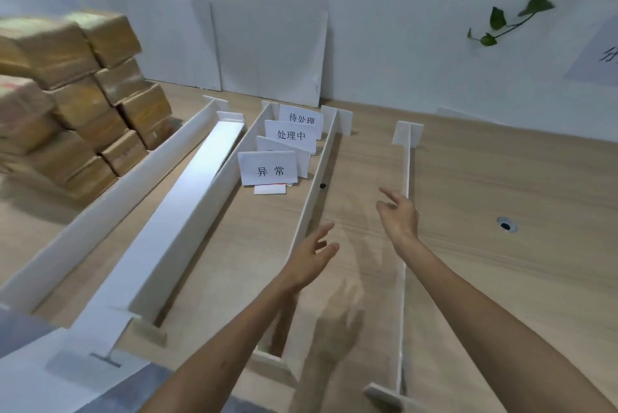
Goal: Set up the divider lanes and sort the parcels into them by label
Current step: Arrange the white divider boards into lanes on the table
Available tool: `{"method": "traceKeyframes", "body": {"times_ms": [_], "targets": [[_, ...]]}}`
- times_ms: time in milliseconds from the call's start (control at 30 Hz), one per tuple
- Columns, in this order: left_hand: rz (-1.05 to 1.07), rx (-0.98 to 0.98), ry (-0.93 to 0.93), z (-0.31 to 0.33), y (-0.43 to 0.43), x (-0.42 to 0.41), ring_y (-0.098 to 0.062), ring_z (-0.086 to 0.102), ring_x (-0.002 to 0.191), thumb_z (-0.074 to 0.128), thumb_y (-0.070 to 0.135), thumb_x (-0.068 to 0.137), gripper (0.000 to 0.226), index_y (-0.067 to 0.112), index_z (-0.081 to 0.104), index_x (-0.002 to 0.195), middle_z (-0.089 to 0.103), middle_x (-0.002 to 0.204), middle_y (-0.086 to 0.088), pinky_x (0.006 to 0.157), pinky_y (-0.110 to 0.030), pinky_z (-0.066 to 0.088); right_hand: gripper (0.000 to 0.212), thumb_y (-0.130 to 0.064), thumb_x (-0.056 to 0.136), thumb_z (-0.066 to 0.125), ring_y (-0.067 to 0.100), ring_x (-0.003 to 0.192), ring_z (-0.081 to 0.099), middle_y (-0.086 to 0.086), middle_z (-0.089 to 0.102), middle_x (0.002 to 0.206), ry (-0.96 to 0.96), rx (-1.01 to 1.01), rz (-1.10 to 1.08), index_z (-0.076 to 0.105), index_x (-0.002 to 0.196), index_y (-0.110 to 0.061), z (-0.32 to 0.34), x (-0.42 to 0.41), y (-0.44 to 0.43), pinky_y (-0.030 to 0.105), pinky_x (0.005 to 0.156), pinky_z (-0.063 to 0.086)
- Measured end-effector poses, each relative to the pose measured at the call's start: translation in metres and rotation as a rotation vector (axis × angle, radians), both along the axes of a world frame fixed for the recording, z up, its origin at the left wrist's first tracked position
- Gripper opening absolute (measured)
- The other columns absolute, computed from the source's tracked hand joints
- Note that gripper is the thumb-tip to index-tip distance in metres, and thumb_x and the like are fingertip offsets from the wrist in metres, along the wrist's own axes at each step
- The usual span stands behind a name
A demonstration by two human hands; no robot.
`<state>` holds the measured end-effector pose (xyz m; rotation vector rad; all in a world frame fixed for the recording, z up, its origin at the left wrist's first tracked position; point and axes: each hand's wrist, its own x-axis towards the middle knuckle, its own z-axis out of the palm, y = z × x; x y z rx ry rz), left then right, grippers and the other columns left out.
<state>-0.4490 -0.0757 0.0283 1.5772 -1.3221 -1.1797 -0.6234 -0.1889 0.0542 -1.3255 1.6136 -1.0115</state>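
Several long white divider boards stand on edge along the wooden table. The rightmost divider stands apart from the others, and another divider stands left of it. My left hand hovers with straight fingers beside that divider's right face. Holding nothing, my right hand hangs in the air just left of the rightmost divider. Several white label cards with printed characters stand between two dividers. Brown taped parcels are stacked at the far left.
A divider at the left leans over, tilted. White panels lean against the back wall. A small round hole is in the table at the right. Green leaves hang at the upper right. A sheet of paper is on the wall.
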Motion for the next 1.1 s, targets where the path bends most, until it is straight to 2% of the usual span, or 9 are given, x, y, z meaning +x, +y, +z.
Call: {"method": "traceKeyframes", "body": {"times_ms": [133,233,367,500,700,833,933,1000,1100], "targets": [[0.094,-0.09,-0.053,0.026,0.014,0.093,-0.01,0.052,0.127,0.059,0.032,0.097,0.049,0.032,0.047,0.144,0.05,0.144,0.01,0.096,-0.026,0.043,0.038,-0.011,0.09,0.057,0.017,0.114,0.058,-0.003,0.063,0.126,-0.011,-0.036,0.063,0.065,0.126,-0.022,0.022,0.082,0.019,0.021,0.091,0.04],[0.119,-0.129,-0.103,0.041,0.035,0.169,-0.011,0.05,0.13,0.058,0.037,0.098,0.049,0.035,0.044,0.145,0.047,0.146,0.01,0.096,-0.028,0.043,0.037,-0.01,0.089,0.059,0.022,0.111,0.061,0.004,0.066,0.123,-0.039,-0.048,0.086,0.067,0.122,-0.023,0.031,0.153,0.035,0.019,0.085,0.039],[0.156,-0.15,-0.209,0.054,0.058,0.269,-0.017,0.049,0.132,0.054,0.039,0.099,0.049,0.031,0.043,0.147,0.044,0.151,0.006,0.095,-0.028,0.039,0.038,-0.012,0.09,0.06,0.014,0.096,0.06,-0.003,0.058,0.135,-0.092,-0.047,0.166,0.064,0.126,-0.025,0.038,0.251,0.054,0.022,0.08,0.042],[0.196,-0.153,-0.243,0.053,0.074,0.349,-0.018,0.049,0.133,0.052,0.042,0.099,0.048,0.036,0.043,0.146,0.04,0.154,0.008,0.099,-0.028,0.039,0.038,-0.012,0.093,0.059,0.013,0.096,0.056,0.0,0.058,0.133,-0.125,-0.044,0.252,0.061,0.131,-0.018,0.043,0.336,0.068,0.026,0.083,0.044],[0.27,-0.066,-0.142,0.035,0.082,0.419,-0.013,0.05,0.13,0.058,0.033,0.097,0.042,0.04,0.049,0.138,0.048,0.143,0.014,0.1,-0.032,0.044,0.039,-0.017,0.093,0.059,0.01,0.106,0.055,-0.004,0.058,0.134,-0.129,-0.002,0.347,0.061,0.131,-0.026,0.027,0.422,0.074,0.016,0.076,0.043],[0.259,-0.032,-0.123,0.014,0.071,0.45,-0.014,0.051,0.128,0.06,0.028,0.097,0.043,0.036,0.05,0.138,0.05,0.134,0.021,0.095,-0.029,0.041,0.038,-0.02,0.095,0.057,0.016,0.124,0.053,-0.009,0.052,0.142,-0.108,0.05,0.37,0.06,0.132,-0.028,0.002,0.461,0.067,0.019,0.084,0.043],[0.26,0.014,-0.118,-0.006,0.057,0.471,-0.015,0.05,0.128,0.061,0.027,0.097,0.04,0.04,0.051,0.133,0.051,0.131,0.025,0.097,-0.03,0.042,0.037,-0.021,0.096,0.057,0.016,0.127,0.052,-0.008,0.051,0.144,-0.096,0.091,0.374,0.058,0.132,-0.029,-0.021,0.488,0.055,0.01,0.073,0.042],[0.245,0.046,-0.118,-0.019,0.043,0.482,-0.015,0.049,0.128,0.061,0.024,0.096,0.038,0.043,0.051,0.128,0.051,0.128,0.028,0.1,-0.03,0.042,0.039,-0.021,0.096,0.057,0.018,0.128,0.051,-0.006,0.049,0.145,-0.098,0.12,0.37,0.057,0.134,-0.029,-0.038,0.504,0.044,0.018,0.086,0.047],[0.209,0.091,-0.148,-0.043,0.026,0.493,-0.014,0.046,0.13,0.061,0.029,0.096,0.044,0.037,0.05,0.138,0.047,0.139,0.022,0.103,-0.032,0.04,0.04,-0.023,0.096,0.058,0.021,0.132,0.045,-0.004,0.049,0.145,-0.063,0.162,0.367,0.056,0.135,-0.029,-0.063,0.523,0.033,0.038,0.107,0.044]]}}
